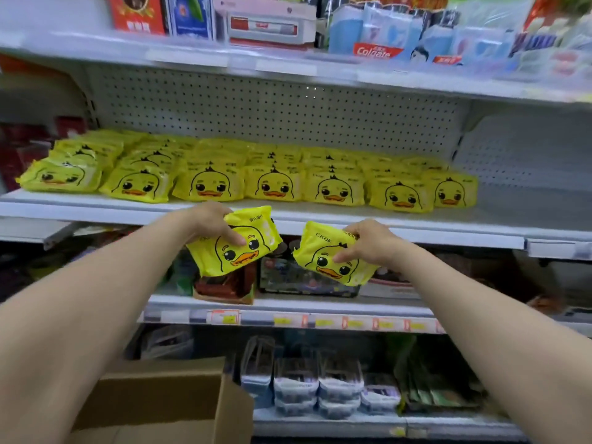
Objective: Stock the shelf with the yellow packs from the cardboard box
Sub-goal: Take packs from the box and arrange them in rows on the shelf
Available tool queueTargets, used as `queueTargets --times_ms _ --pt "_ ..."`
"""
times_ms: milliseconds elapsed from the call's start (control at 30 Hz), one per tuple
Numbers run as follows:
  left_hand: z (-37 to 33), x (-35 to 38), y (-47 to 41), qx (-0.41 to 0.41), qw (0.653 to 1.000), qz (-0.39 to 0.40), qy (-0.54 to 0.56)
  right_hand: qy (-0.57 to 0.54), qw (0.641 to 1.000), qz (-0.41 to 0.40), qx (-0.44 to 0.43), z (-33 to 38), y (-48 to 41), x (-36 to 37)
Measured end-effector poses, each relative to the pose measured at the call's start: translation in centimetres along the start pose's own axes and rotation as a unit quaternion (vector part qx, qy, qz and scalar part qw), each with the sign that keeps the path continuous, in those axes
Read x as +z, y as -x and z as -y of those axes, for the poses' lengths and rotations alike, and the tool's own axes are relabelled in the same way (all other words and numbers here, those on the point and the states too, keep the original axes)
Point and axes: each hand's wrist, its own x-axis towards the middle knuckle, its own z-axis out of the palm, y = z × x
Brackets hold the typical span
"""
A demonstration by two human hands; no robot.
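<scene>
The brown cardboard box (153, 402) was cut off by the lower edge, its inside out of sight. All but the thumb of the left hand (208, 221) lay hidden behind a yellow duck-face plastic pack (237, 251); the right hand (368, 241) covered a corner of a second yellow pack (323, 261). Behind the front row of shelved yellow packs (272, 184), the rear ones showed only their tops. Boxed goods (266, 24) on the top shelf (192, 57) were blurred and cropped by the upper edge. Yellow price labels (352, 323) lower down were too blurred to read.
</scene>
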Motion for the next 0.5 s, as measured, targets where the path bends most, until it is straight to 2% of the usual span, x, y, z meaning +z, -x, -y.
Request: queueTargets --times_ms 200,333,500 --pt "-6.2 -3.3 -8.3 0.039 0.996 0.011 -0.079 0.057 0.998 -0.024 -0.019 1.4 -7.1 -6.3" --pt "-8.2 -4.3 -13.4 0.021 0.974 0.019 -0.226 0.102 0.994 -0.029 -0.001 2.4 -10.6 -8.7" --pt "-9.6 -4.0 -16.8 0.097 0.943 0.029 -0.316 0.197 0.98 0.008 0.003 3.2 -13.7 -9.5"
